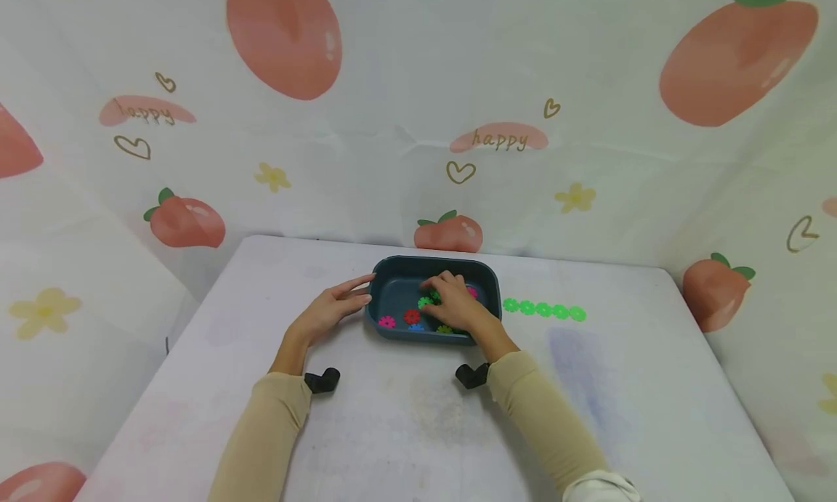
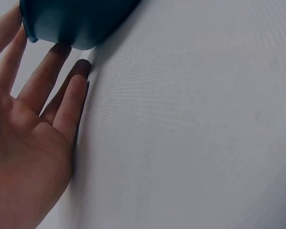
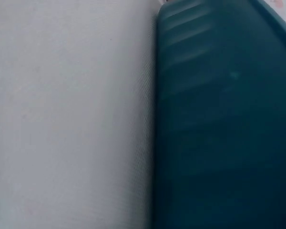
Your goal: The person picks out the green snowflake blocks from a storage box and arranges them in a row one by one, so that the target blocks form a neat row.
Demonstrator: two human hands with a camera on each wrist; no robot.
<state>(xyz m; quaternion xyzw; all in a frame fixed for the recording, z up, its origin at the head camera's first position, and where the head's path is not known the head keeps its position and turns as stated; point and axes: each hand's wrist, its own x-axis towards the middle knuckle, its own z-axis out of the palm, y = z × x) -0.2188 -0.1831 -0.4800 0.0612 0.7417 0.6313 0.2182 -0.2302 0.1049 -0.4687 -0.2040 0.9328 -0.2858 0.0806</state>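
Observation:
A dark teal tray (image 1: 428, 260) stands at the middle of the white table (image 1: 418, 415). Loose in it lie a pink gear (image 1: 387, 322), a red gear (image 1: 411, 316) and a few more. My right hand (image 1: 439, 298) reaches into the tray, its fingers curled round a green gear (image 1: 425, 303). My left hand (image 1: 356, 291) lies flat on the table, straight fingers touching the tray's left wall. The left wrist view shows that hand (image 2: 43, 95) against the tray's corner (image 2: 71, 24). The right wrist view holds only the tray's outer wall (image 3: 224, 124); the hand is hidden.
A row of several green gears (image 1: 543, 310) lies on the table just right of the tray. A peach-print cloth (image 1: 418, 124) hangs behind and along both sides of the table.

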